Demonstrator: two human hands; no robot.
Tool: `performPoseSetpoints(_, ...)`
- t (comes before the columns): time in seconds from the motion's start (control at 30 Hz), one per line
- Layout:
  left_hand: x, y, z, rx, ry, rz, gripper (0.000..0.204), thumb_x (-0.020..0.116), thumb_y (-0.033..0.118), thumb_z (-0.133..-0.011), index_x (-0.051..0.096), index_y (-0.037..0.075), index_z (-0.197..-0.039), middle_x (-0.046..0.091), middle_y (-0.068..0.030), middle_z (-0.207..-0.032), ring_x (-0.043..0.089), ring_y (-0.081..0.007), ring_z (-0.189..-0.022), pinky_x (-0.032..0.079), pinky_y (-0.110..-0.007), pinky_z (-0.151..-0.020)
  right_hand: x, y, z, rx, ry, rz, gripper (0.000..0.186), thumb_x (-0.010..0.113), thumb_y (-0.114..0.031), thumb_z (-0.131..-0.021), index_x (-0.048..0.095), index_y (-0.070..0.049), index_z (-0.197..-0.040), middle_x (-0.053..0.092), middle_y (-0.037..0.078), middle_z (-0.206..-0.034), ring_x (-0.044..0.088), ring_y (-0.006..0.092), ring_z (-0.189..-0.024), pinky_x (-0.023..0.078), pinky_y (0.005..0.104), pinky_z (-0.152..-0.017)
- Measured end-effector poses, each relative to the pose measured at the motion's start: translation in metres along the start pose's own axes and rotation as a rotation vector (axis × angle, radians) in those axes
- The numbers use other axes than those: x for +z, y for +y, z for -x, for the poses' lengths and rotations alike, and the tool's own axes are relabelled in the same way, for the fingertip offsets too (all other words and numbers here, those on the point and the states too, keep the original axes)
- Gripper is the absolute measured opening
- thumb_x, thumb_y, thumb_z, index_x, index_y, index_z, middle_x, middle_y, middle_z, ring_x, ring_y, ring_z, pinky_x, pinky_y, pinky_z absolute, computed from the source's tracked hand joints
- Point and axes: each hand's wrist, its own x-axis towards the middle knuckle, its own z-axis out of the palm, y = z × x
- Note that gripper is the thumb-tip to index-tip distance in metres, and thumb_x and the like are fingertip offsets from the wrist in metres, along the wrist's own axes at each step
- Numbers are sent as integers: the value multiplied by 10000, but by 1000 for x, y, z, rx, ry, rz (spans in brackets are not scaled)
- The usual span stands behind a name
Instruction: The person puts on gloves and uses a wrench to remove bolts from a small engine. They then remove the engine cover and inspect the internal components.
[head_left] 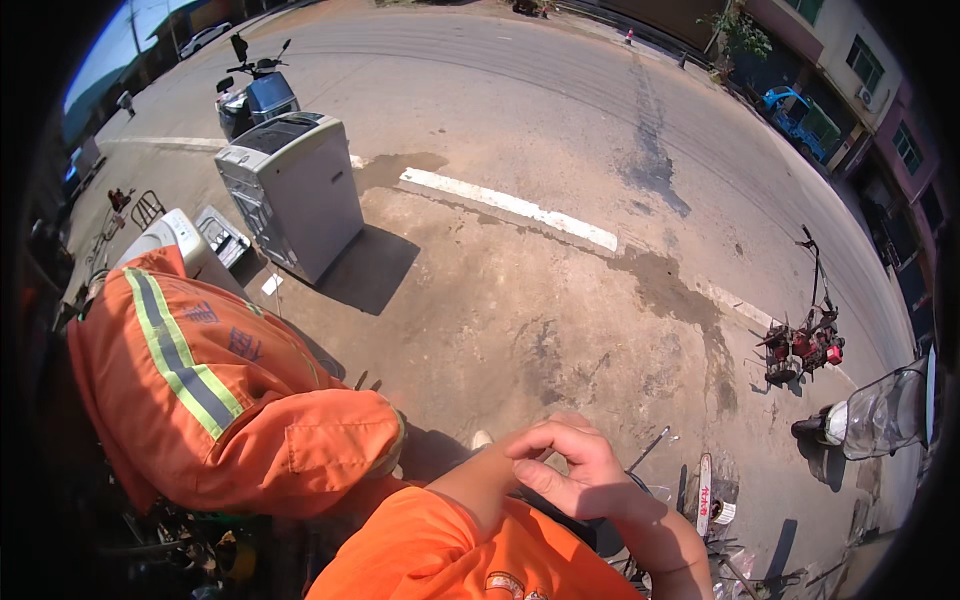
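My left forearm (470,485) reaches up from the bottom centre in an orange short sleeve. My right hand (570,465) lies across it near the wrist, fingers bent over the skin and thumb against it. My left hand (569,420) is mostly hidden behind the right one, so its fingers cannot be made out. Close at my left, a co-worker in an orange jacket (200,350) with reflective stripes bends over, hands out of sight.
A washing machine (315,210), white appliance (185,235) and scooter (270,95) stand ahead-left. A white line (505,205) crosses the pavement. Right are a red wheeled machine (805,350), another vehicle (880,415) and scattered tools (704,495). Buildings (860,70) line the road.
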Motion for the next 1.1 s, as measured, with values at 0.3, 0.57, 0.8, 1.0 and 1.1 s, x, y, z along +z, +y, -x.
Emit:
performPoseSetpoints(0.3, -133, -195, -45, -156, 282, 189, 287, 665, 200, -766, 744, 54, -1000, 710, -190, -1031, 685, -335, -984, 548, -445, -779, -78, 180, -126, 256, -4, -321, 164, 643, -81, -918, 658, 53, -1012, 681, 101, -840, 666, 163, -779, 536, 277, -727)
performPoseSetpoints(0.57, -114, -440, -16, -621, 806, 735, 341, 613, 330, -879, 701, 62, -1071, 687, -208, -1079, 648, -385, -1031, 527, -473, -887, -130, 330, -315, 430, -65, -458, 236, 620, -183, -959, 640, 51, -981, 646, 82, -779, 609, 152, -712, 500, 287, -668)
performPoseSetpoints(0.8, -97, -505, 64, -809, 896, 1151, 407, 652, 347, -874, 677, 35, -1135, 701, -181, -1093, 661, -342, -1041, 515, -418, -921, -78, 356, -509, 557, -585, -312, 222, 637, -174, -961, 662, 39, -1017, 666, 57, -833, 620, 114, -752, 514, 266, -694)
performPoseSetpoints(1.0, -56, -626, 64, -930, 1029, 1373, 380, 670, 340, -860, 690, 54, -1110, 690, -188, -1104, 652, -349, -1042, 510, -434, -919, 60, 366, -657, 455, -757, -208, 199, 659, -157, -946, 665, 30, -1015, 671, 49, -830, 628, 110, -759, 525, 266, -687)
performPoseSetpoints(1.1, -77, -703, 128, -959, 1067, 1413, 394, 677, 341, -851, 688, 58, -1125, 686, -203, -1101, 648, -352, -1051, 507, -435, -929, 137, 365, -715, 485, -783, -325, 208, 661, -164, -947, 664, 33, -1014, 670, 50, -828, 628, 109, -760, 523, 264, -689)
